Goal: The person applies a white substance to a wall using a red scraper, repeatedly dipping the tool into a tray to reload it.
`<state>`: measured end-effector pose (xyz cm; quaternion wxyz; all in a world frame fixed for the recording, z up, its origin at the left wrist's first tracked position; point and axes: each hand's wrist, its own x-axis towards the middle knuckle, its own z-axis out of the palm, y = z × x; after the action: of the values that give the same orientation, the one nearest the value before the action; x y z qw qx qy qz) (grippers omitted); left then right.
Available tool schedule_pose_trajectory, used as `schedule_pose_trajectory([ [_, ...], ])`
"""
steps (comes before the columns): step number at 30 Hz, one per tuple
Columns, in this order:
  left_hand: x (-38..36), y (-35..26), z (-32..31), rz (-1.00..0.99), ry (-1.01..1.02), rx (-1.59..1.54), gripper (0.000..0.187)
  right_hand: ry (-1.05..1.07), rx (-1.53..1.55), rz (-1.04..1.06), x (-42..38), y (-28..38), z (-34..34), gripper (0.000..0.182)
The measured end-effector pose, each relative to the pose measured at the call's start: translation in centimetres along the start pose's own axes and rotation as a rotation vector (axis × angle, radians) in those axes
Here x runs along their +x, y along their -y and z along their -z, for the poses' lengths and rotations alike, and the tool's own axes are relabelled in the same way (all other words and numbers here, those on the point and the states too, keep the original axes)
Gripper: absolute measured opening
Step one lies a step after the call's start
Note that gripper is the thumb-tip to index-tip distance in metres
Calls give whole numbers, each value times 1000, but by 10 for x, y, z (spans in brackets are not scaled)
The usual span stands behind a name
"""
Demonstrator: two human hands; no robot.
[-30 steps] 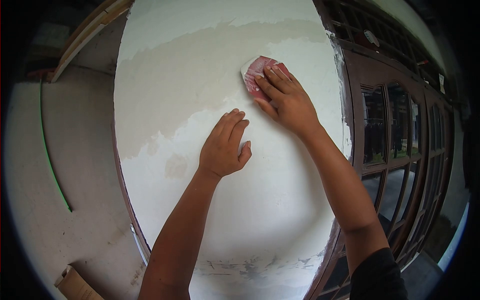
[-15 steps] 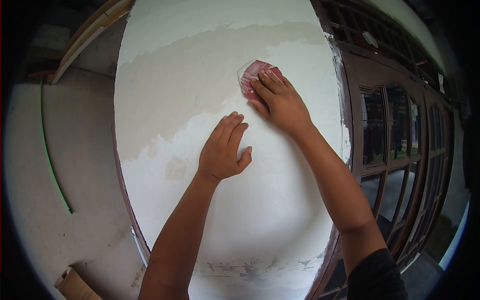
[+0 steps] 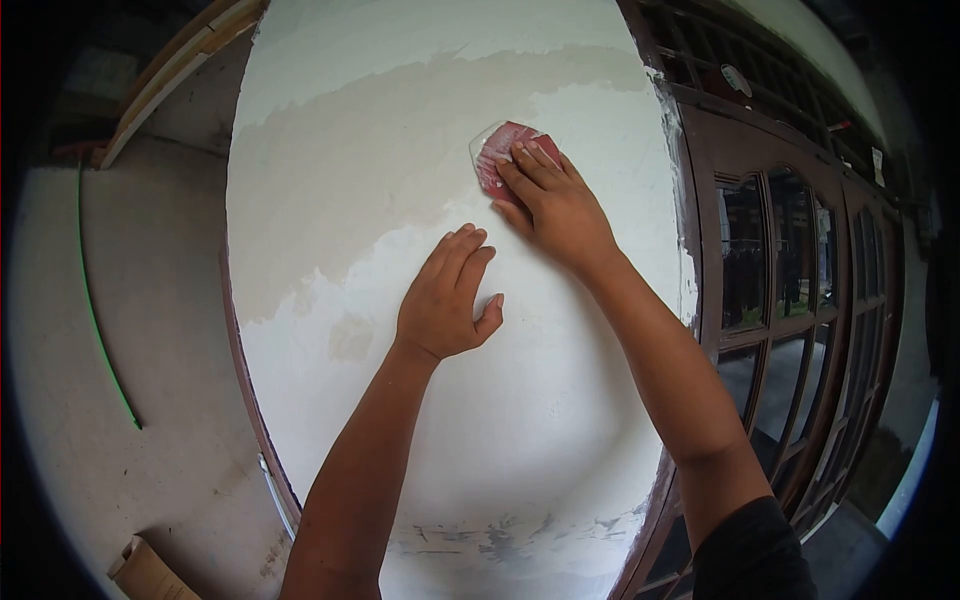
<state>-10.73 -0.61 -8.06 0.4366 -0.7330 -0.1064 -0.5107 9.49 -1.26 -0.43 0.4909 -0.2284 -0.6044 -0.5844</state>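
My right hand (image 3: 560, 215) presses a red, white-smeared flat scraper (image 3: 492, 165) against the wall, its fingers spread over the scraper's right part. A pale, clear-looking edge shows at the scraper's upper left. Below and to the left, my left hand (image 3: 445, 295) lies against the wall with its thumb apart and nothing in it. The wall panel (image 3: 520, 400) is white, with a greyer band (image 3: 370, 150) across its upper part and dark smudges near the bottom.
Brown framed glass doors (image 3: 770, 250) stand close on the right. At the left are a grey wall (image 3: 165, 300), a thin green strip (image 3: 95, 310), a wooden beam (image 3: 165, 80) and a cardboard piece (image 3: 150, 572) at the bottom.
My right hand and the scraper have shifted very slightly left. The left hand stays in about the same place.
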Motion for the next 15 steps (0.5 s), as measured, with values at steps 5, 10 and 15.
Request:
schedule_pose_trajectory([
  [5,-1,-1,0,2,-15,-11,47,31,36,16,-39,4,17,44],
  [10,-2,-1,-1,1,-19,-6,46,-30,49,19,-11,3,13,46],
  [15,-2,0,0,-19,-10,6,45,16,22,18,-16,7,2,47],
])
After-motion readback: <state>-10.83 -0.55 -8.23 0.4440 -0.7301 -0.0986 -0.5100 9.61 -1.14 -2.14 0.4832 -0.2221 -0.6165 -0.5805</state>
